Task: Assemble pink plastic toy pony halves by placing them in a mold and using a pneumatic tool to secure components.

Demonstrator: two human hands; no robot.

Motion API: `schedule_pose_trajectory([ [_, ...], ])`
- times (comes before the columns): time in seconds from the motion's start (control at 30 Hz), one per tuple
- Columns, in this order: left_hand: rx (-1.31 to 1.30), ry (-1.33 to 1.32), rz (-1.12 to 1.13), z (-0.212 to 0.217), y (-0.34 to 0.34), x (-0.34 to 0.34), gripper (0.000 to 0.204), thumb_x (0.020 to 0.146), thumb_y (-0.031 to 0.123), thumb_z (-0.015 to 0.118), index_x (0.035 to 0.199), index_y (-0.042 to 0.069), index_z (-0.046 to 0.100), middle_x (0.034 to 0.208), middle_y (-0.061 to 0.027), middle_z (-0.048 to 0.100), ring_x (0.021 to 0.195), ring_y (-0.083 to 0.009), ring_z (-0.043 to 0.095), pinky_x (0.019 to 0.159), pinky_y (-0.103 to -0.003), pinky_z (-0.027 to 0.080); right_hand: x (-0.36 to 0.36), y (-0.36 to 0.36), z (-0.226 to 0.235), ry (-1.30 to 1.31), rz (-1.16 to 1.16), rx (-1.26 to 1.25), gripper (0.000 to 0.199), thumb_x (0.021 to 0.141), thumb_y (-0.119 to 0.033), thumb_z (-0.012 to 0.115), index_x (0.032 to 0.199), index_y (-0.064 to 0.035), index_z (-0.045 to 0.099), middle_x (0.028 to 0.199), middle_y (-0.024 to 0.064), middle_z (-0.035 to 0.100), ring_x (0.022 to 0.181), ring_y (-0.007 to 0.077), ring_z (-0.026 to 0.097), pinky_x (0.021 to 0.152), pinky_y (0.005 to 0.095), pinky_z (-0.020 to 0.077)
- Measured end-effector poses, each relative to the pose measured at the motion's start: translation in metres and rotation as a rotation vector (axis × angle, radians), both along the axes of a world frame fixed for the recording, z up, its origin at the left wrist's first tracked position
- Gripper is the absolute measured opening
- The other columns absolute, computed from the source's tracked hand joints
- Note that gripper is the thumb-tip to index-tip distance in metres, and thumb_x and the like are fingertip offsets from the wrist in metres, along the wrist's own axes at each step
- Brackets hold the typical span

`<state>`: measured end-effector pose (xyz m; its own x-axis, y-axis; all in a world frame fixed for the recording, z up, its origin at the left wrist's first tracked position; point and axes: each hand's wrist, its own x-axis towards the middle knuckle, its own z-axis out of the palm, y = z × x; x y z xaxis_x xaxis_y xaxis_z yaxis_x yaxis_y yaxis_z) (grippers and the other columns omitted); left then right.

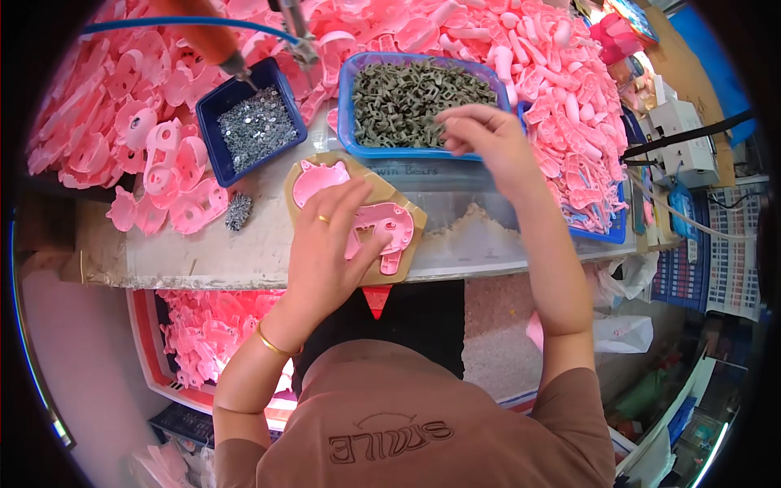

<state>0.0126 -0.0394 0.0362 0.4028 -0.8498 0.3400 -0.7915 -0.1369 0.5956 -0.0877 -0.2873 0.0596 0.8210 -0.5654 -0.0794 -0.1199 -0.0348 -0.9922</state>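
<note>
My left hand point(329, 236) lies across a pink plastic shell point(390, 224) with its fingers stretched out and its thumb on the shell's near part. The shell sits in a tan, angular holder point(303, 199) at the table's front edge; my fingers hide its middle. Over the right side of a blue-rimmed tub point(423, 152), my right hand point(486, 140) has its thumb and fingers drawn together in a pinch. Small dark olive-green plastic pieces point(399, 98) fill that tub. Whatever is between the right fingertips is too small to make out.
A dark blue tray point(213, 146) of small metal screws point(259, 126) stands left of the tub, below an orange-bodied driver point(199, 37). Pink shells point(106, 106) are heaped behind and left. At right, more pink parts point(569, 122) fill a blue bin point(598, 236).
</note>
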Motion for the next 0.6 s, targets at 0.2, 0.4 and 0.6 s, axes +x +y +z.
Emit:
schedule_pose_trajectory([
  [0.2,-0.244,0.796,0.029,-0.011,-0.024,-0.006,0.026,0.096,0.009,0.064,0.12,0.001,0.056,0.108,-0.0095,0.066,0.095,-0.0153,0.064,0.082,-0.03,0.053,-0.017,0.076,-0.016,-0.049,0.098,0.256,0.018,0.095,-0.01,0.065,0.108,0.0002,0.072,0.088,0.0043,0.071,0.079,0.0085,0.066,0.072,0.0236,0.0541],
  [0.4,-0.249,0.945,0.003,-0.011,-0.016,-0.006,0.013,0.102,0.01,0.054,0.107,-0.001,0.059,0.107,-0.0105,0.069,0.093,-0.0149,0.068,0.084,-0.029,0.057,-0.081,0.061,-0.004,0.086,-0.048,-0.192,0.018,0.093,-0.009,0.066,0.106,0.0018,0.072,0.091,0.0061,0.072,0.081,0.0104,0.067,0.073,0.0256,0.055],
  [0.6,-0.208,0.988,0.004,-0.005,-0.002,0.0,0.013,0.101,0.009,0.055,0.108,-0.002,0.057,0.106,-0.0095,0.068,0.095,-0.0144,0.067,0.087,-0.029,0.056,-0.194,-0.027,0.003,0.56,-0.411,-0.906,0.015,0.088,-0.007,0.068,0.101,-0.0012,0.073,0.088,0.01,0.072,0.077,0.0196,0.069,0.071,0.0318,0.0533],
])
